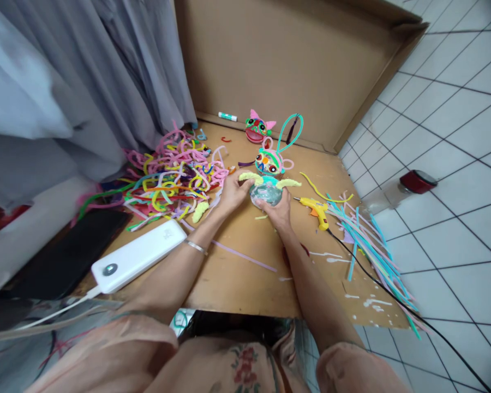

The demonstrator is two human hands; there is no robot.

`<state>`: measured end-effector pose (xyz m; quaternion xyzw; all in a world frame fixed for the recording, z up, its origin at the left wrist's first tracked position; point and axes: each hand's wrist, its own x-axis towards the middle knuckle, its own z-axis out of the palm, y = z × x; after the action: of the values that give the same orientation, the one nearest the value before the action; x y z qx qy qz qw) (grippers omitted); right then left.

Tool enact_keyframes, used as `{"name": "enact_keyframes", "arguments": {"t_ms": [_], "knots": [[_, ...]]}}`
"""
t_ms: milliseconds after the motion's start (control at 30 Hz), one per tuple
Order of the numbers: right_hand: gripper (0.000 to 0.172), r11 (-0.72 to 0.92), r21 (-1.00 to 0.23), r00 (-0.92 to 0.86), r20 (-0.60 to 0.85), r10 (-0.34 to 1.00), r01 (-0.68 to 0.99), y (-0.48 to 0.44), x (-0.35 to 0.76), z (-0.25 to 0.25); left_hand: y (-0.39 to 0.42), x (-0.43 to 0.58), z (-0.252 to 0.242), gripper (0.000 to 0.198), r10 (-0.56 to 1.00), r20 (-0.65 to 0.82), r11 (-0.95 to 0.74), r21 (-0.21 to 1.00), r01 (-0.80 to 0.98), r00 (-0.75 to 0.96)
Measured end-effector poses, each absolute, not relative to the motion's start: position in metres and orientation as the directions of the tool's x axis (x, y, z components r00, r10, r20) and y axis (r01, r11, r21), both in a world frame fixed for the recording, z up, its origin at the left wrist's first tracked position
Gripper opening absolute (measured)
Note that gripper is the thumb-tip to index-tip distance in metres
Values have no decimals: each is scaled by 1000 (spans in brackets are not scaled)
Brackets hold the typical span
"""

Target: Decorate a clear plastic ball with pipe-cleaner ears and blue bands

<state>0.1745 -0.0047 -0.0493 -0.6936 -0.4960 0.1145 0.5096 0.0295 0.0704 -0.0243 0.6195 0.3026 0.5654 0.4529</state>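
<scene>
Tabletop (237,284): both hands (234,192) (279,213) hold a figure (271,183); power bank (139,256) marking (167,233) illegible.

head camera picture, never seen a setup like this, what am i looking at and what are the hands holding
There is no machine here: a person works with bare hands, and this single view comes from a camera on their head, looking forward and down. The left hand and right hand hold a rounded craft piece with pale yellow, wing-like parts. On the table lie a tangled pile of colourful fuzzy strips and a white device to the left, and a yellow glue gun to the right.
</scene>
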Motion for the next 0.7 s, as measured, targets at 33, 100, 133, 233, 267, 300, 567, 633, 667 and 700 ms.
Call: {"name": "enact_keyframes", "arguments": {"t_ms": [33,100,133,233,267,300,567,633,667,700], "knots": [[91,15,-817,482,355,801,576,-5,175,-50,70,30,-24,19,888,424,-405,904,-136,177],[88,25,-811,480,370,795,585,-4,175,-51,69,30,-23,19,890,422,-402,905,-139,176],[88,28,-809,479,376,793,587,-4,175,-52,69,30,-23,18,890,420,-400,906,-142,175],[87,32,-812,483,378,790,583,-3,176,-53,68,31,-23,18,893,416,-394,907,-149,172],[87,33,-812,483,378,790,582,-3,176,-53,68,31,-23,18,894,415,-392,907,-152,171],[87,33,-812,483,379,790,582,-3,176,-53,68,31,-23,18,894,414,-390,908,-155,173],[85,37,-796,470,394,790,604,-3,176,-54,68,32,-24,16,891,426,-405,902,-150,157],[85,35,-800,472,388,791,599,-4,177,-54,68,33,-24,17,891,426,-404,902,-151,156],[86,33,-802,474,386,791,597,-3,177,-54,68,33,-24,18,892,424,-402,903,-152,156],[86,31,-802,475,384,792,596,-3,177,-54,68,33,-24,18,893,422,-401,904,-151,156]]}}
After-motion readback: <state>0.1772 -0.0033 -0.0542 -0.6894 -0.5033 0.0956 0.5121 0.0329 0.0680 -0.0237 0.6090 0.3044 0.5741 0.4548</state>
